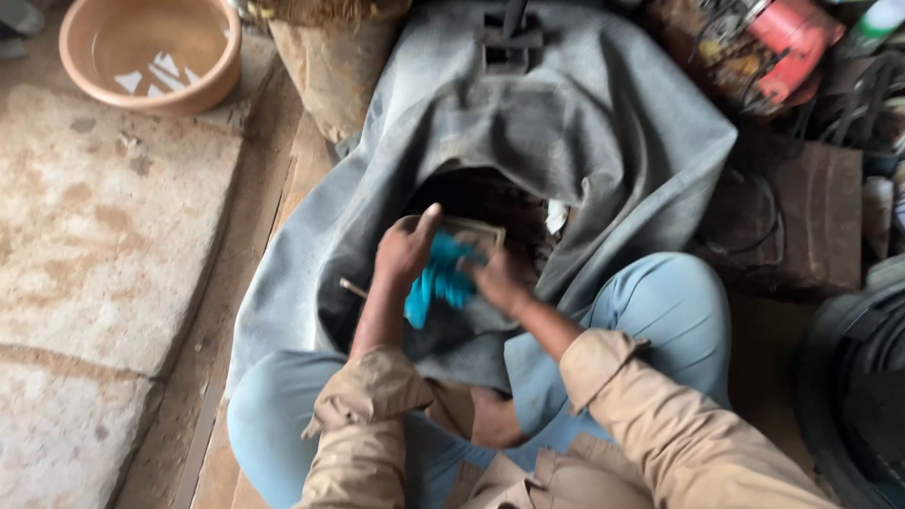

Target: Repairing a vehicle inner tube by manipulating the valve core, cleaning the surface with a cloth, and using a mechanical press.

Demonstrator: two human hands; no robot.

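I sit on the ground with a large grey rubber inner tube [584, 132] spread in front of my knees. My left hand [403, 253] and my right hand [495, 278] are close together over the tube's inner edge. Both grip a bright blue bunched thing [438, 281], cloth or plastic, I cannot tell which because of blur. A thin pale frame or stick [471, 226] shows just behind my hands. The dark hollow of the tube [471, 198] lies beyond them.
A tan plastic basin [151, 52] with water stands at the top left on a stone slab [94, 217]. A brown sack [335, 71] stands behind the tube. Red tools and cables [782, 47] clutter the top right. A black tyre [858, 396] lies at the right edge.
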